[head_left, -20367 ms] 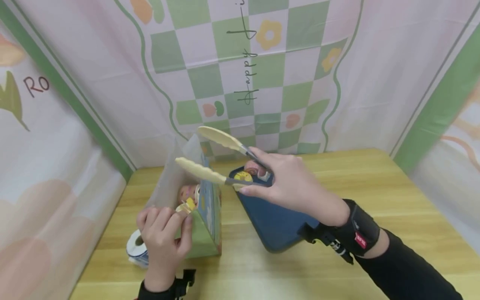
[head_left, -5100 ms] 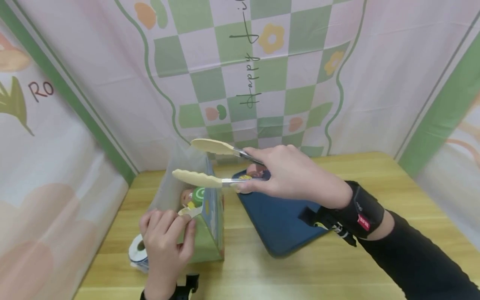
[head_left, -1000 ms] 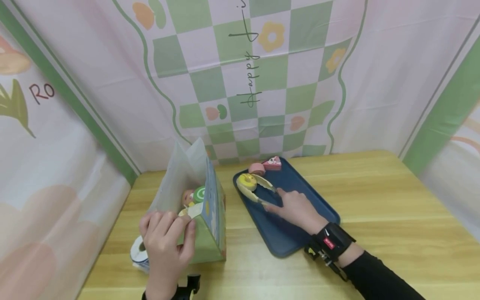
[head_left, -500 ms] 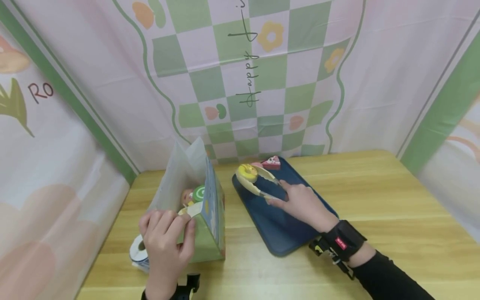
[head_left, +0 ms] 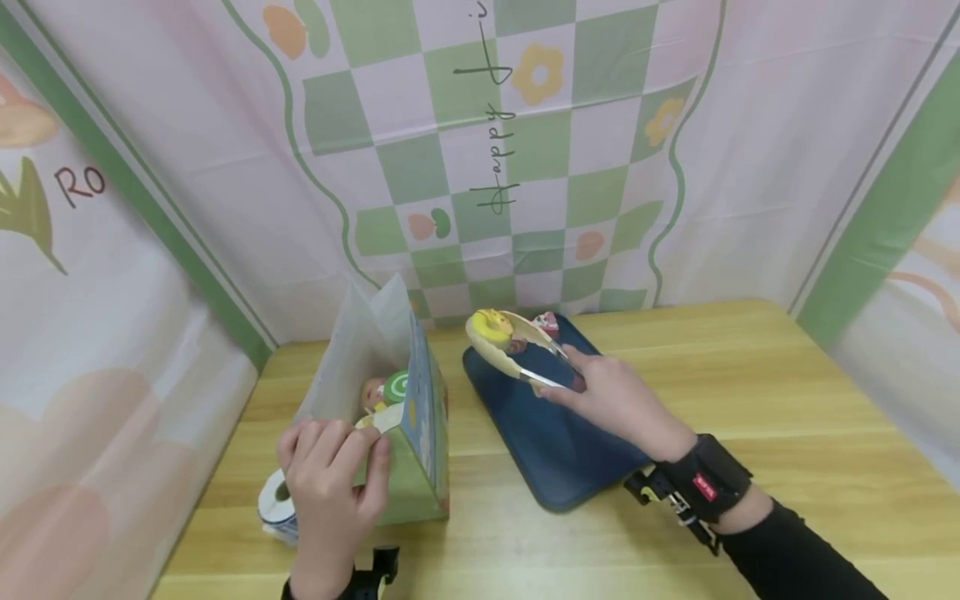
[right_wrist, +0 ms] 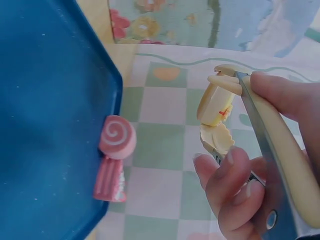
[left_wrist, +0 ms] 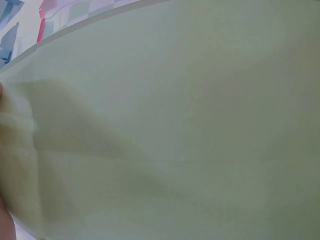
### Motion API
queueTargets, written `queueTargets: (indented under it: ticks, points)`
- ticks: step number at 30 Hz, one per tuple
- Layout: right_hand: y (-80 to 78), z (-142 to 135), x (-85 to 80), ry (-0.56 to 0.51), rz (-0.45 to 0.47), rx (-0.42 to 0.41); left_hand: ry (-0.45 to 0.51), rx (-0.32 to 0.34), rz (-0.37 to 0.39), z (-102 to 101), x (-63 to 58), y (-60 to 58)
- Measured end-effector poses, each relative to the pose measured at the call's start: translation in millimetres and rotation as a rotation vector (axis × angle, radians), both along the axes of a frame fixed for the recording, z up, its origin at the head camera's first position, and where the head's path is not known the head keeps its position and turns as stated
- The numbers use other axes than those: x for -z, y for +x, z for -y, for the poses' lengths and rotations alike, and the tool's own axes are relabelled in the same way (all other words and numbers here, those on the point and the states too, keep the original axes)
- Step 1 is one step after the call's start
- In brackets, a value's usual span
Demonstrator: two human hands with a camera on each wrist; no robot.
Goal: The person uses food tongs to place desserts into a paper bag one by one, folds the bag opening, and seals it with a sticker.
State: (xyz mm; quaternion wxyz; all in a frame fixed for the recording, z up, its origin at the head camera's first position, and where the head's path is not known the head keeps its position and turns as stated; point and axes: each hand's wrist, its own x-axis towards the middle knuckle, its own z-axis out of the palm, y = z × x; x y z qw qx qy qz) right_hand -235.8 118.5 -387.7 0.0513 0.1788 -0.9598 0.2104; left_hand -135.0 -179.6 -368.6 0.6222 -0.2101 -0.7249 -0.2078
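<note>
Right hand (head_left: 618, 403) grips tongs (head_left: 501, 361), left hand (head_left: 330, 471) a bag (head_left: 409, 487). Wooden table (head_left: 750, 383), checked cloth (head_left: 537, 150) behind. Tongs point lengthwise forward-left.

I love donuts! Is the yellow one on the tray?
Off: the right wrist view shows the tongs holding the yellow donut clear of the tray.

Small curtained booth (head_left: 757, 142), as I see it; wider building unclear. Checkered cloth (head_left: 536, 142) at twelve o'clock, printed drapes (head_left: 112, 333) ten and two, wood-grain counter (head_left: 765, 375) six.
</note>
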Motion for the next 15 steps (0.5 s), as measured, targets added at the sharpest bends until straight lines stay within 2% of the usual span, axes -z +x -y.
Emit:
queueTargets:
  ticks: [15]
  points:
    - [10.6, -3, -29.1, 0.006, -0.03, -0.017, 0.0, 0.001, 0.004, 3, 2.7, -0.8]
